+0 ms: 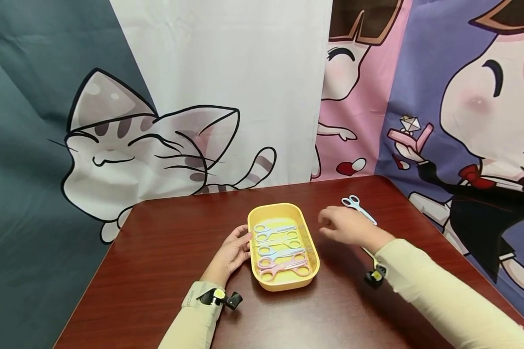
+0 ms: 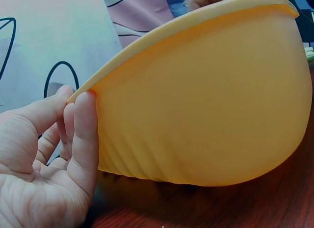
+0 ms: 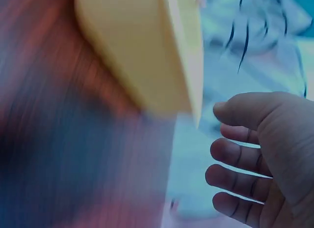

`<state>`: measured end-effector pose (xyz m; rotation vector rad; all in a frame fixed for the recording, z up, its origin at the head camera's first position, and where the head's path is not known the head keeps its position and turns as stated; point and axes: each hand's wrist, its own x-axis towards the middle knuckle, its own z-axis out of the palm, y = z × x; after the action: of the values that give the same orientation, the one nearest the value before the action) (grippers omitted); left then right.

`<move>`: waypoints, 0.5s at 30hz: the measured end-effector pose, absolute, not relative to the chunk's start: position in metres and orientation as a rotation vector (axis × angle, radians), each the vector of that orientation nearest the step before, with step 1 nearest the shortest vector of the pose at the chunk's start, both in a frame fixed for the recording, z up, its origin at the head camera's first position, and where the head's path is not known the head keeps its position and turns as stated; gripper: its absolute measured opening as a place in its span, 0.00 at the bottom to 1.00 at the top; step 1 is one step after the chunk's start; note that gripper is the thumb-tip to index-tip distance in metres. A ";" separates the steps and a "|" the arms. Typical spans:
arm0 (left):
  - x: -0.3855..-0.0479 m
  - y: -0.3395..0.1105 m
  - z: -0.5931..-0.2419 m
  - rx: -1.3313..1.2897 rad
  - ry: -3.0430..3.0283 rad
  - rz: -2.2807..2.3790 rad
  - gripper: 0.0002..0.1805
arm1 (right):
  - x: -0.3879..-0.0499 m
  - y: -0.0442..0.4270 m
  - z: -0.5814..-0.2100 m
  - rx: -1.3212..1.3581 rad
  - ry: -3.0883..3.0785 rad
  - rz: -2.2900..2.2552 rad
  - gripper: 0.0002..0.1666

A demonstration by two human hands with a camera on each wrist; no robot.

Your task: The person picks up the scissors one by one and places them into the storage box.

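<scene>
The right sleeve (image 1: pixel 454 293) extends over the desk (image 1: pixel 174 242); its right hand (image 1: pixel 349 227) holds nothing, the fingers (image 3: pixel 235 152) slightly spread. The left hand (image 1: pixel 232 254) pinches the tray (image 1: pixel 284 287) at its rim, probably for steadiness. Scissors (image 1: pixel 288 253) lie crosswise inside, perhaps saving room; a blue pair (image 1: pixel 361 209) lies beyond the right hand.

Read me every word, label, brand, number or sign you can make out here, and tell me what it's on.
No text can be read in any view.
Left cuff: faint marks, possibly lettering, too small to read.
Yellow tray, loose blue scissors, cartoon backdrop: no readable lettering.
</scene>
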<state>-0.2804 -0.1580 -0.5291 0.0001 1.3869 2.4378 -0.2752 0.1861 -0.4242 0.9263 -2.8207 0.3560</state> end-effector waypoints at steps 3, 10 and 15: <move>-0.280 -0.158 -0.529 0.005 1.393 2.438 0.17 | -0.286 0.230 -0.429 0.819 -2.877 0.323 0.10; -0.281 -0.158 -0.530 -0.017 1.378 2.453 0.15 | -0.290 0.319 -0.447 0.622 -3.076 0.309 0.12; -0.282 -0.159 -0.530 -0.016 1.379 2.439 0.14 | -0.278 0.350 -0.457 0.480 -3.236 0.330 0.18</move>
<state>-0.2815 -0.1590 -0.5304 -0.0163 1.3793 2.4386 -0.2783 0.3504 -0.4575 0.4802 -3.2361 0.3301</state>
